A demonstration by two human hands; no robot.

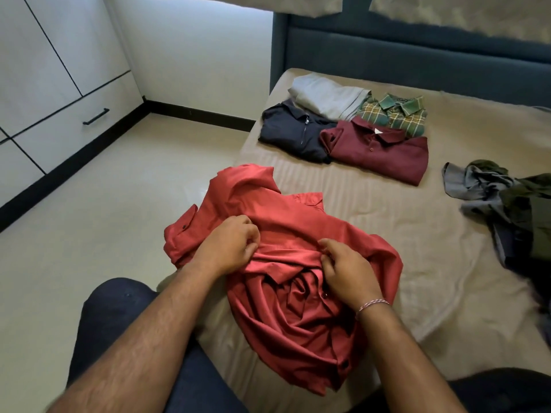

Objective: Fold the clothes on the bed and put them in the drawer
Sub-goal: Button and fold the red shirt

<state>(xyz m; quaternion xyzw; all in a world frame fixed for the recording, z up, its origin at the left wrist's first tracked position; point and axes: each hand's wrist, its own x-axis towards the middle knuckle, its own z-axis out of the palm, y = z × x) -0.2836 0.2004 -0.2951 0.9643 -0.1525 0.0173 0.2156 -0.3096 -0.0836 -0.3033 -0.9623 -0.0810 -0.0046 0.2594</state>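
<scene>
Mid-fold at the bed's [387, 234] near edge, my left hand [229, 244] and right hand [347, 268] pinch the crumpled red shirt [286, 234], which I judge needs spreading flat next, four folded garments [343, 129] waiting beyond.

Both forearms are bare from the elbow down, with no sleeve showing, and dark hair runs along the left forearm [134, 332]. A thin braided thread bracelet [372, 304] in pink and white circles the right wrist, just behind the right hand [347, 271]; the left hand [231, 244] wears nothing, no ring or band. Dark navy trousers [113, 317] cover the legs, plain cloth without pattern, one knee showing left of the bracelet and another dark patch low to its right.
</scene>
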